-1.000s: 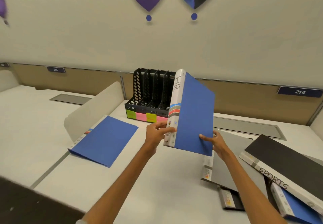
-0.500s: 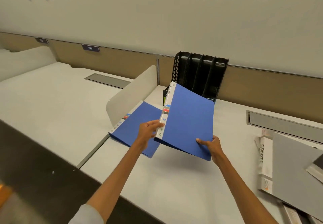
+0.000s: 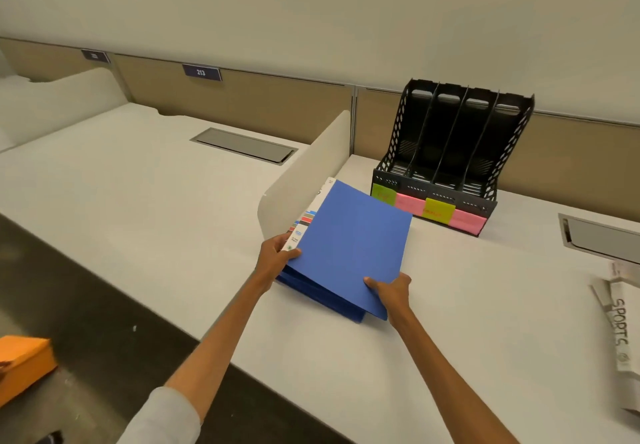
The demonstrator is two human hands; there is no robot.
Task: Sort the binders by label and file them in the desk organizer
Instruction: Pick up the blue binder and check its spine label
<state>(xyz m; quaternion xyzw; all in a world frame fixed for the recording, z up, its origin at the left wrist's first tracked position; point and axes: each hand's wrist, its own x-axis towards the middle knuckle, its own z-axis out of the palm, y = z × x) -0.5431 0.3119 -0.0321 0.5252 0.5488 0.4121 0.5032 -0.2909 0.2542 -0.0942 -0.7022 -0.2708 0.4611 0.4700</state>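
Lowered from its tilt in the air, the blue binder point(image 3: 349, 246) now lies almost flat on a second blue binder point(image 3: 322, 300), with its front right corner still slightly raised.

Nearest, off the desk's front edge to the left, is an orange object point(image 3: 20, 364), too blurred to identify. Both arms reach forward over the desk point(image 3: 346, 391). The right hand point(image 3: 391, 293) grips the upper binder's near right corner, thumb on the cover and fingers underneath. The left hand point(image 3: 275, 260) grips the near end of the white spine, fingers curled round it and thumb on the cover. The two binders sit at the desk's left edge, against the pale divider point(image 3: 304, 173) that stands along it.

Toward the desk's right side lies a SPORTS binder point(image 3: 620, 333), spine up and well apart from the pair. At the desk's back edge stands the black desk organizer point(image 3: 446, 153), with green, pink and yellow sticky notes point(image 3: 434, 211) along its front lip. A number plate point(image 3: 201, 72) reading 213 hangs on the panel behind.
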